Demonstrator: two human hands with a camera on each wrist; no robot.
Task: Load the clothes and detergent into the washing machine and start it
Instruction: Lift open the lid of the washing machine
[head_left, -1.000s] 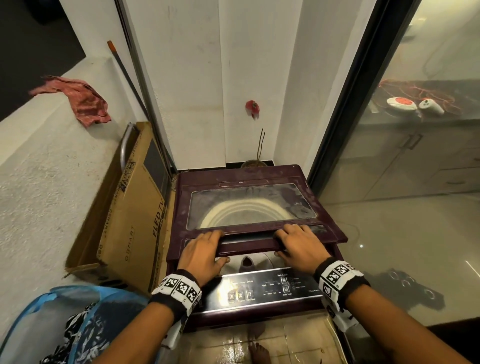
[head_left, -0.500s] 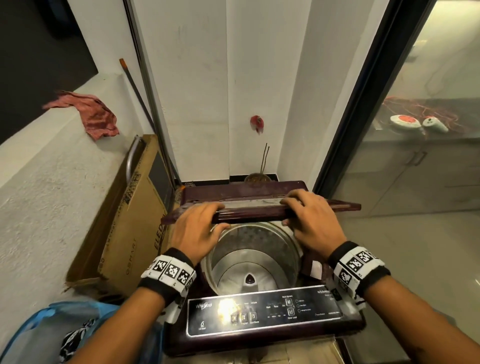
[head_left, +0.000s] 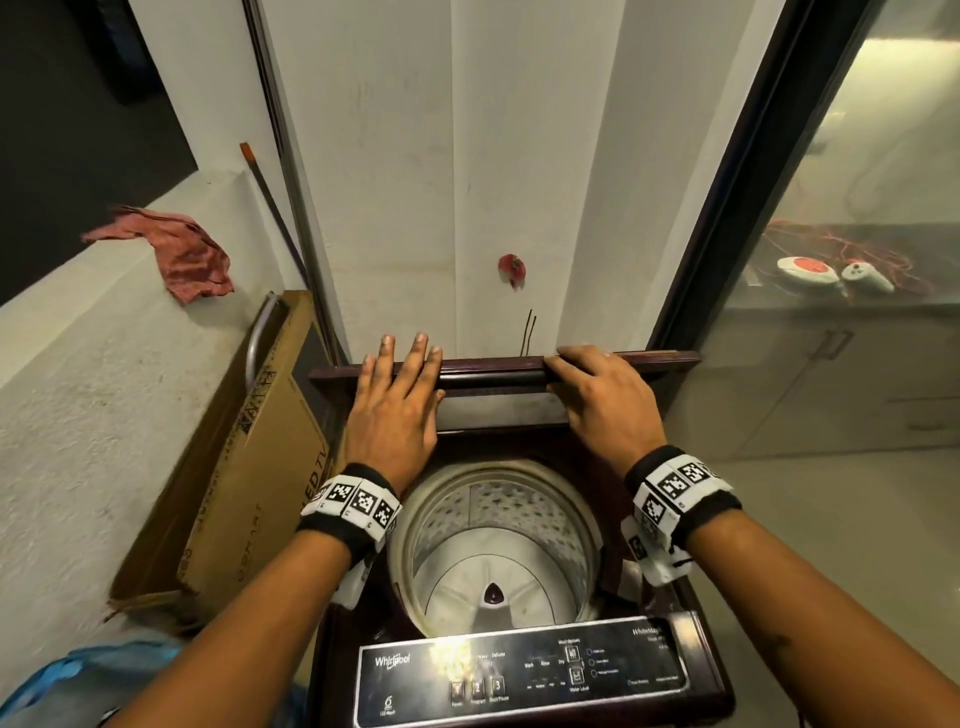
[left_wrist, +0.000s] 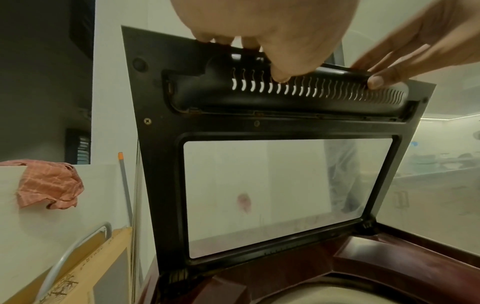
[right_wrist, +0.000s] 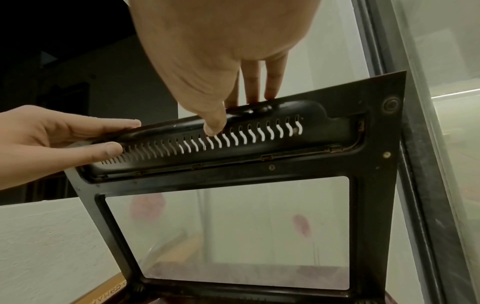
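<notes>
A maroon top-loading washing machine (head_left: 519, 670) stands in front of me with its glass-windowed lid (head_left: 493, 374) raised almost upright against the wall. The steel drum (head_left: 493, 545) below is open and holds no clothes. My left hand (head_left: 402, 374) holds the lid's upper edge at its left, fingers over the top and thumb (left_wrist: 279, 77) on the vented strip. My right hand (head_left: 587, 379) holds the same edge at its right, fingers behind the lid (right_wrist: 374, 185) and thumb (right_wrist: 213, 129) on the vents. A blue laundry bag (head_left: 62, 686) shows at the bottom left. No detergent is in view.
A flat cardboard TV box (head_left: 260, 467) leans between the machine and the white ledge (head_left: 78, 415), where a red cloth (head_left: 182, 260) lies. A thin rod (head_left: 270, 208) leans in the corner. A dark-framed glass door (head_left: 857, 260) runs along the right.
Both hands have swung the lid up from nearly flat over the tub to almost upright. The drum is now uncovered.
</notes>
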